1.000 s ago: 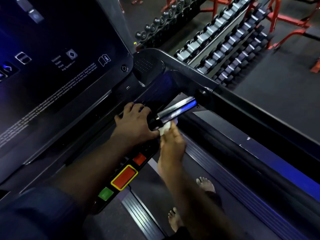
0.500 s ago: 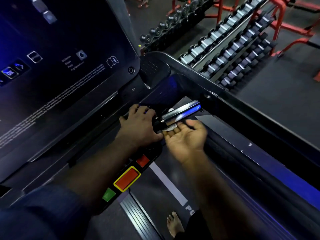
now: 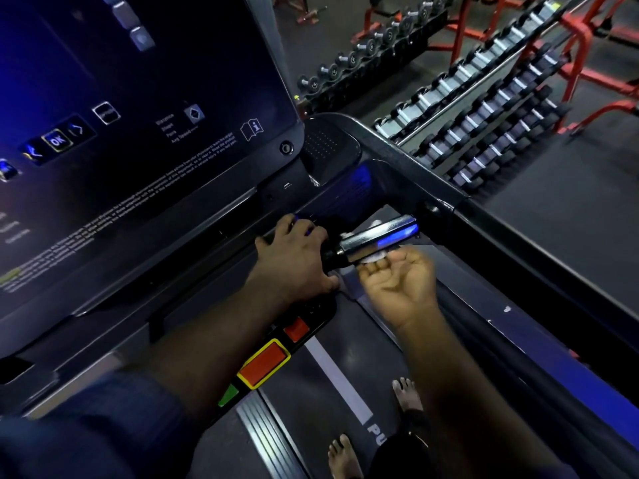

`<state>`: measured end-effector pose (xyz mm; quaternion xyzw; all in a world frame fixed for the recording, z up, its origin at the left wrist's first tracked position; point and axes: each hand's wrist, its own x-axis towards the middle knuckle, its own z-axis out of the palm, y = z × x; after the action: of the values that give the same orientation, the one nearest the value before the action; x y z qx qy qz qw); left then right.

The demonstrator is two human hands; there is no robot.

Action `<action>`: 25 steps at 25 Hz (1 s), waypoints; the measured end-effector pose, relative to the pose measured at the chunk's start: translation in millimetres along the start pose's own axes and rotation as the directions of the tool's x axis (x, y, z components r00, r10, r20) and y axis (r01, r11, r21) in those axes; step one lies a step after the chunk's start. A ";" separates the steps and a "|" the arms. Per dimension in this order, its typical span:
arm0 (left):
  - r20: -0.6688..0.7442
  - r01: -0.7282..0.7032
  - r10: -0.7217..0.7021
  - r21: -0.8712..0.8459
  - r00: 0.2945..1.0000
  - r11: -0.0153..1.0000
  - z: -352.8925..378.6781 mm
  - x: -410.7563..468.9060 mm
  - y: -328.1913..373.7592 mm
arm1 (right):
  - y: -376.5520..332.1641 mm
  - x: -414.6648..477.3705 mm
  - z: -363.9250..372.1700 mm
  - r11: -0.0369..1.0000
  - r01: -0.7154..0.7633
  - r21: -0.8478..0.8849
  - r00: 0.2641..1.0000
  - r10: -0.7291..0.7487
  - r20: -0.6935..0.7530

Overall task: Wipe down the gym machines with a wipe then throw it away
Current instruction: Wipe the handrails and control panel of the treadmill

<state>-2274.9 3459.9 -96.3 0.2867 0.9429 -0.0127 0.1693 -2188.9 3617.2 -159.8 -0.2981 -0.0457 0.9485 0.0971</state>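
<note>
Stands barefoot on the treadmill belt [image 3: 321, 385], bare feet [image 3: 408, 397] near the bottom edge of the view, facing the dark console [image 3: 138, 160] on the left. Grips the black part of the handlebar [image 3: 331, 255] with the left hand [image 3: 294, 261], fingers curled over its far side, thumb tucked on the near side. Holds the right hand [image 3: 401, 281] palm up just right of the left, almost touching it, fingers curled toward the bar. Pinches a crumpled white wipe [image 3: 375, 260] at the fingertips and presses it up against the underside of the chrome pulse sensor [image 3: 377, 236], just right of the black grip. Shows only a small patch of wipe between fingers and metal, plus a white scrap at the sensor's far edge, too small to identify. Reflects blue light along the sensor and the right handrail [image 3: 518, 233]. Near the left forearm: a red stop button [image 3: 264, 363] framed in yellow, with a green button [image 3: 228, 395] on its near side and a smaller red button [image 3: 295, 329] on its far side. Far right, beyond the handrail: dumbbell racks [image 3: 484, 108] in rows on the dark floor, with red steel frames [image 3: 584, 46] behind them.
</note>
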 end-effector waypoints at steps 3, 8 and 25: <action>-0.001 0.001 -0.001 0.000 1.000 1.000 0.7 1.7 -0.9 | -41.1 19.9 3.1 0.994 0.089 0.057 0.991 -0.083 -0.105; -0.009 -0.002 0.001 -0.025 1.000 1.000 1.6 0.3 -1.2 | 16.1 0.9 -4.0 0.957 -0.069 -0.283 0.992 0.096 0.085; -0.063 -0.069 0.062 -0.114 0.996 0.991 2.2 -1.9 -3.3 | 26.6 -10.2 -4.0 -0.626 0.693 -0.358 0.571 0.173 0.803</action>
<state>-2274.5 3455.8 -98.0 0.3075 0.9367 0.0563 0.1580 -2182.6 3589.2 -161.2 0.0872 -0.9302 0.3288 0.1381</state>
